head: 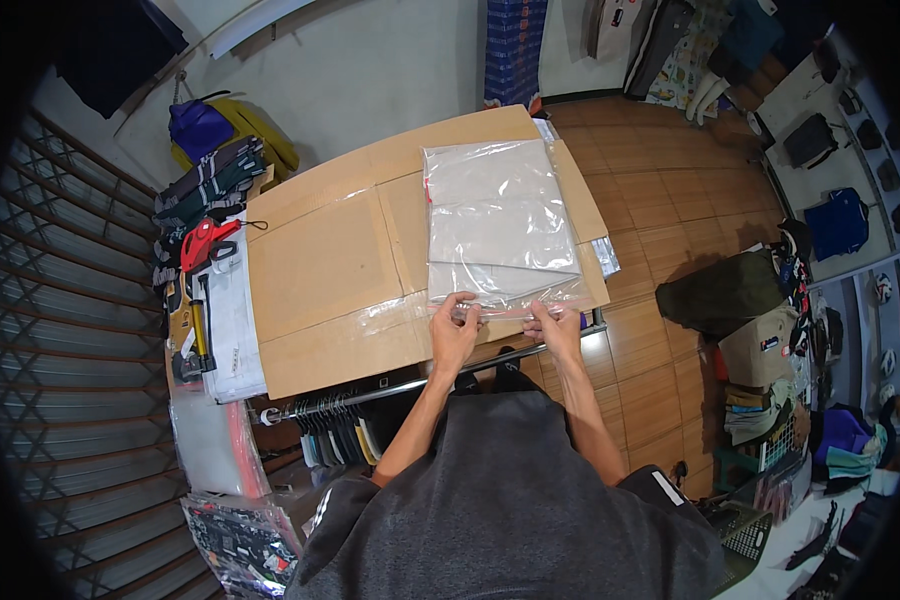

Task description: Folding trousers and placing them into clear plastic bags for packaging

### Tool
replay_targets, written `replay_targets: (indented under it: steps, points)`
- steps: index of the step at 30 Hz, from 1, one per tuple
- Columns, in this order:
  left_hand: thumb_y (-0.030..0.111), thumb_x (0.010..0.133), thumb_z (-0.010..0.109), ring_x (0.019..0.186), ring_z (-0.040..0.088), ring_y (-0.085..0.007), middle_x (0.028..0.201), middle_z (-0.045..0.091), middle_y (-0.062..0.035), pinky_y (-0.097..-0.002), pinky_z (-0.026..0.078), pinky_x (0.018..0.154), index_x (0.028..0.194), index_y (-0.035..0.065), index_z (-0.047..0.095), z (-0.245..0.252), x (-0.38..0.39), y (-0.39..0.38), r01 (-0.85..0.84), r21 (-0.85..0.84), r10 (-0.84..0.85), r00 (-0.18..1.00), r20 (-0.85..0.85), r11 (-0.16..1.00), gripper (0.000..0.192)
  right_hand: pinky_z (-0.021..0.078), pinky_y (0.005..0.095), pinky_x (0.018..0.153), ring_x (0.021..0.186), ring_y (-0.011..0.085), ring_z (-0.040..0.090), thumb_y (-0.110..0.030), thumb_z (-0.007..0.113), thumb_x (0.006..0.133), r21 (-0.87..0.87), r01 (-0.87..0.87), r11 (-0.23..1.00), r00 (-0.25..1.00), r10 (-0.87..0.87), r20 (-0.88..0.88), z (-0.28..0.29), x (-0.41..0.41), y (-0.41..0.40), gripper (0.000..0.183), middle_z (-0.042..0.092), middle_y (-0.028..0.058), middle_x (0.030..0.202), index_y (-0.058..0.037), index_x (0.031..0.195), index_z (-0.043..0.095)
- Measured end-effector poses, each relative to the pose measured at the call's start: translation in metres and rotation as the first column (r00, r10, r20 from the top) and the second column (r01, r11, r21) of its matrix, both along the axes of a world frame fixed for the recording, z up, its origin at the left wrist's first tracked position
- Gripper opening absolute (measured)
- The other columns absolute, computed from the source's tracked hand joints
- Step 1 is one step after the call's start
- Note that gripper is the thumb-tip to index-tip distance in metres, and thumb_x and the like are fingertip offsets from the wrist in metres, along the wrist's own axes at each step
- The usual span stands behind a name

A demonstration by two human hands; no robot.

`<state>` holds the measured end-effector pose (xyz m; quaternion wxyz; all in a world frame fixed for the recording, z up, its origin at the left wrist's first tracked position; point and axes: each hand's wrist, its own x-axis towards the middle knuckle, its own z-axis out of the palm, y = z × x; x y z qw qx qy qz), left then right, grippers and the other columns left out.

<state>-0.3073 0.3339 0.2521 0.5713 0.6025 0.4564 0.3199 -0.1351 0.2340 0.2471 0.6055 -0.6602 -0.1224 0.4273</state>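
A clear plastic zip bag (501,217) with a folded light-grey cloth item inside lies flat on the right part of a cardboard sheet (322,247). Its pinkish-red zip strip runs along the edge nearest me. My left hand (456,327) pinches that edge near its left end, thumb and fingers together on the plastic. Farther right, my right hand (557,330) grips the same edge between thumb and bent fingers. Something small and purple (583,321) shows just beside the right hand; what it is I cannot tell.
A red tape dispenser (206,244), a yellow-and-black hand pump (201,336) and folded dark clothes (214,184) crowd the left end. Below the near edge runs a metal rail (397,390) with clothes on hangers (337,439). Stacked plastic bags (214,450) stand at lower left.
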Motion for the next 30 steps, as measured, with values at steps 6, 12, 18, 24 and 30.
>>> replay_targets:
  steps: [6, 12, 18, 24, 30]
  points:
    - [0.010, 0.098, 0.066, 0.074, 0.074, -0.0163, 0.088, 0.072, -0.0128, -0.0266, 0.059, 0.062, 0.124, -0.0010, 0.061, 0.007, -0.001, -0.001, -0.006, -0.048, 0.009, 0.998, 0.055, 0.999, 0.029, 0.0617, 0.0309, 0.057, 0.067, 0.0211, 0.072, -0.030, 0.071, 0.097, -0.034, 0.008, 0.999, 0.997, -0.010, -0.077, 0.012, 0.001, 0.002, 0.042, 0.070, 0.0182, 0.087, 0.0109, 0.101, 0.065]
    - [0.010, 0.097, 0.067, 0.074, 0.074, -0.0163, 0.090, 0.072, -0.0132, -0.0263, 0.059, 0.061, 0.125, -0.0022, 0.060, 0.004, 0.006, -0.003, 0.020, -0.056, -0.019, 0.999, 0.032, 0.998, 0.031, 0.0609, 0.0297, 0.054, 0.066, 0.0218, 0.072, -0.027, 0.070, 0.098, -0.018, 0.038, 0.999, 0.998, -0.039, -0.040, 0.007, 0.000, 0.004, 0.040, 0.069, 0.0173, 0.084, 0.0121, 0.101, 0.064]
    - [0.009, 0.096, 0.068, 0.074, 0.073, -0.0151, 0.087, 0.072, -0.0129, -0.0257, 0.058, 0.060, 0.127, -0.0023, 0.059, -0.003, 0.007, -0.004, 0.005, 0.004, -0.005, 0.999, 0.037, 1.000, 0.034, 0.0610, 0.0302, 0.056, 0.066, 0.0210, 0.071, -0.029, 0.069, 0.098, 0.009, 0.036, 0.999, 0.999, -0.036, 0.027, 0.002, -0.005, 0.003, 0.040, 0.069, 0.0163, 0.084, 0.0105, 0.098, 0.064]
    - [0.009, 0.096, 0.068, 0.074, 0.074, -0.0169, 0.089, 0.071, -0.0152, -0.0265, 0.059, 0.060, 0.127, -0.0026, 0.058, 0.006, 0.008, -0.005, -0.026, -0.014, 0.027, 0.999, 0.044, 1.000, 0.035, 0.0615, 0.0307, 0.054, 0.064, 0.0232, 0.072, -0.031, 0.067, 0.099, -0.021, 0.108, 0.994, 0.992, -0.109, -0.059, 0.010, -0.002, 0.003, 0.044, 0.069, 0.0187, 0.082, 0.0128, 0.101, 0.062]
    - [0.009, 0.096, 0.068, 0.074, 0.074, -0.0172, 0.089, 0.072, -0.0166, -0.0260, 0.059, 0.061, 0.127, -0.0027, 0.058, 0.003, 0.010, -0.004, 0.003, -0.008, -0.002, 0.999, 0.053, 1.000, 0.035, 0.0613, 0.0308, 0.053, 0.063, 0.0236, 0.072, -0.030, 0.067, 0.099, 0.012, 0.155, 0.988, 0.988, -0.155, 0.013, 0.008, 0.004, 0.003, 0.045, 0.069, 0.0192, 0.082, 0.0143, 0.101, 0.061]
